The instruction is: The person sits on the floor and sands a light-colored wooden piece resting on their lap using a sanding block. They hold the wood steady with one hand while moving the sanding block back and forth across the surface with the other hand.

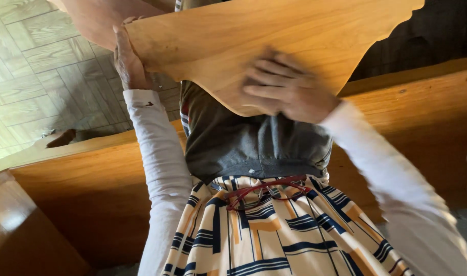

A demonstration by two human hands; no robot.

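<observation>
We are looking down our own front at a light wooden panel (274, 36) with a scalloped, curved edge, held up close before us and filling the top of the view. Our left hand (128, 64) grips the panel at its left end, the fingers (122, 41) wrapped over the edge and closed on the wood, thumb side hidden behind it. Our right hand (289, 92) lies flat on the panel's face near its lower curved edge, fingers (266, 69) spread and extended, pressing against the surface rather than clasping it; the hand is blurred, so we cannot tell whether anything lies under the palm. Both arms wear long white sleeves (162, 168). Below the panel we see a dark grey garment (248, 143) at our waist and, under it, a cream fabric (274, 235) patterned with navy and orange bars. A pair of red-framed glasses (266, 191) hangs against that fabric, just under the grey hem. Behind us runs a long, reddish-brown wooden bench (90, 174), its top edge slanting across the view, with another polished wooden piece (18, 230) at the lower left corner. Parquet floor (34, 76) shows at the upper left, well behind the left hand.
</observation>
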